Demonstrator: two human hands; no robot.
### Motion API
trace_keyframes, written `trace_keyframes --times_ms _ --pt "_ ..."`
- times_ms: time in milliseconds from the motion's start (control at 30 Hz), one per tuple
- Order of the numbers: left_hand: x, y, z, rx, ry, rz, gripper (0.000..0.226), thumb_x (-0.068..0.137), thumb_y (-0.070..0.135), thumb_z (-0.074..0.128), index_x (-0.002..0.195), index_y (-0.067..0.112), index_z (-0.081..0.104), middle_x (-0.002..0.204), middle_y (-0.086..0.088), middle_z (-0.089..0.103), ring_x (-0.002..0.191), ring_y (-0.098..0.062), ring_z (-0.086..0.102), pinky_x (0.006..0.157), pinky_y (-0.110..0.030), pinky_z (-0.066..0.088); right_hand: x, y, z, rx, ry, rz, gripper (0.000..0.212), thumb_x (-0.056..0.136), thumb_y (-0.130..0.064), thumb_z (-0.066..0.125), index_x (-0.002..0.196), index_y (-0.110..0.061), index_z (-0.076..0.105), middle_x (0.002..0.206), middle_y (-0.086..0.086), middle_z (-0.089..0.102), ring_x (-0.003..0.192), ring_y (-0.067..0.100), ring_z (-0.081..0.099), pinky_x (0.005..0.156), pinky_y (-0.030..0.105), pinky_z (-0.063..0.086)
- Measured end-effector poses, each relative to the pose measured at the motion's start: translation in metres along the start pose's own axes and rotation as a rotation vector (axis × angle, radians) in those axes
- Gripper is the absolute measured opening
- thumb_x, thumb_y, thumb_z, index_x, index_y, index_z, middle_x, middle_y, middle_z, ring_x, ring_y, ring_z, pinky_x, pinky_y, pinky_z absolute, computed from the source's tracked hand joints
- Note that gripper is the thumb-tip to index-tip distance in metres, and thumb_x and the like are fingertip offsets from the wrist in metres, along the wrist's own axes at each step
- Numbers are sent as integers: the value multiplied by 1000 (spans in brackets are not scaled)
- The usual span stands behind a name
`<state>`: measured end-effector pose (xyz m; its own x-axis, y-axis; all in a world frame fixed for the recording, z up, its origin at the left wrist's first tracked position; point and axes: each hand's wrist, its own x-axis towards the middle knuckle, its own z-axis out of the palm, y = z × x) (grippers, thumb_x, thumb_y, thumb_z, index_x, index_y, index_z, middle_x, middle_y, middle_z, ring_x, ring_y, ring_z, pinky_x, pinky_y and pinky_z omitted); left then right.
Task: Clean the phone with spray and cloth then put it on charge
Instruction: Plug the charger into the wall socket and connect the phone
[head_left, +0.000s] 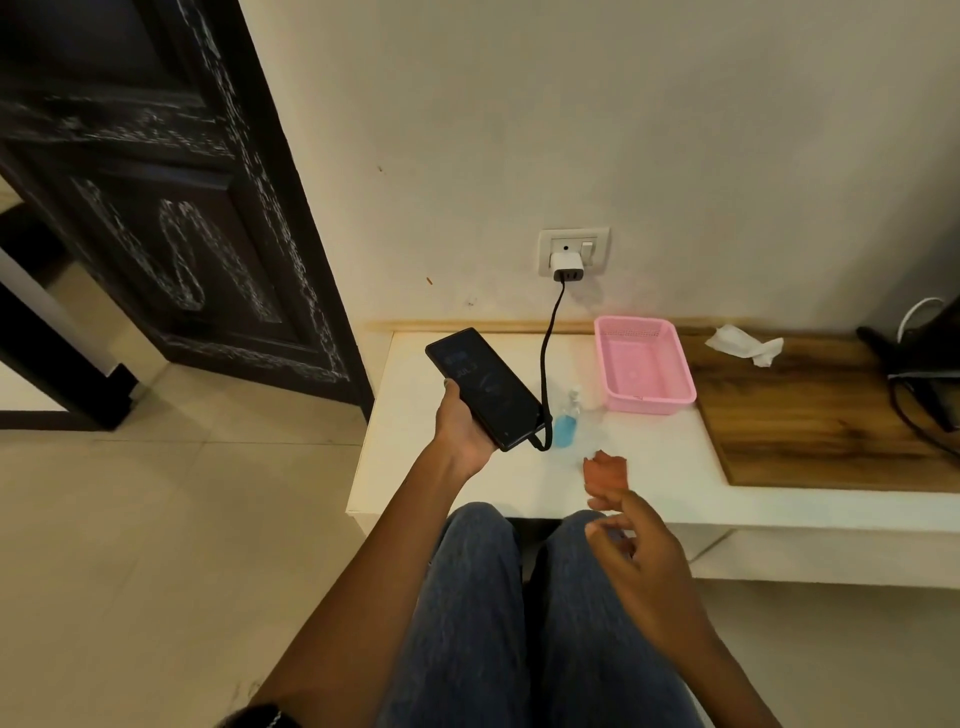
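My left hand (462, 431) grips the lower end of a black phone (483, 384) and holds it above the white counter (415, 467), screen up and lit. A black cable (545, 364) runs from the phone's bottom edge up to a white charger (567, 265) plugged into the wall socket (574, 252). A small spray bottle (565, 428) with blue liquid stands on the counter just right of the phone. A crumpled orange-red cloth (605, 470) lies near the counter's front edge. My right hand (639, 551) hovers just in front of it, fingers loosely curled, holding nothing.
A pink plastic basket (644, 371) sits against the wall right of the cable. A wooden board (810, 415) covers the counter's right part, with a crumpled white tissue (743, 345) on it and dark cables (919, 410) at the far right. A dark carved door (182, 208) stands left.
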<state>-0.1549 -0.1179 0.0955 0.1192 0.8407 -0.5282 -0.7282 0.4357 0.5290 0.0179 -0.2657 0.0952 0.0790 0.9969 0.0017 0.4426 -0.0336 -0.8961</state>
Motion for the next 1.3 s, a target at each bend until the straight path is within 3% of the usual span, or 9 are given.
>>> trace_keyframes --times_ms 167,367,533,667,800,933,1033,1167,1300 --pt "-2 -1 -1 21 -8 12 50 98 51 26 128 19 49 119 -13 61 106 -31 59 79 -50 52 25 -10 13 -64 -133 6 57 87 -19 64 133 -33 33 129 -15 32 112 6 43 93 26 43" --pt "2 -6 -3 41 17 14 53 98 52 23 131 18 47 130 -14 56 117 -33 54 98 -53 43 61 -31 30 -296 -76 -137 64 84 -30 66 138 -27 32 143 -3 33 125 14 35 95 24 23" --pt "5 -8 -6 25 47 28 49 99 51 22 114 18 55 115 -12 63 108 -31 59 92 -51 46 87 -40 45 -454 -101 -121 73 81 -42 66 140 -26 27 148 -2 25 132 19 28 105 43 29" --pt "9 -5 -13 17 83 51 43 99 50 25 110 21 55 112 -9 63 102 -30 60 88 -51 46 99 -32 54 -322 -58 -4 81 76 -41 73 141 -23 28 150 4 18 135 23 26 106 44 34" --pt "13 -1 -23 -62 47 84 45 97 53 29 115 23 56 120 -10 62 111 -34 57 93 -55 45 100 -19 67 -29 -92 138 92 75 -34 76 145 -23 17 151 6 21 129 22 39 98 32 40" --pt "16 -2 -32 -106 -3 115 48 94 60 26 112 27 55 123 -7 59 118 -37 52 98 -61 40 108 -8 81 199 -103 367 77 80 -29 72 141 -22 26 144 12 39 114 26 55 95 36 49" --pt "20 -2 -38 -139 27 96 61 91 65 22 133 26 42 139 -6 47 130 -39 41 102 -62 33 118 0 89 494 -67 514 56 84 -17 69 132 -10 41 127 17 56 95 29 67 84 38 57" --pt "28 3 -49 -147 52 86 69 89 69 19 144 28 31 150 -6 36 136 -39 34 103 -65 29 130 12 96 587 -15 519 18 92 -14 57 109 -10 57 107 13 67 79 20 71 65 24 58" --pt "37 6 -64 -151 52 61 72 87 71 21 143 29 31 150 -8 37 135 -39 36 101 -67 30 143 26 103 595 18 538 14 94 -11 52 103 -11 62 96 8 70 72 15 73 64 22 58"
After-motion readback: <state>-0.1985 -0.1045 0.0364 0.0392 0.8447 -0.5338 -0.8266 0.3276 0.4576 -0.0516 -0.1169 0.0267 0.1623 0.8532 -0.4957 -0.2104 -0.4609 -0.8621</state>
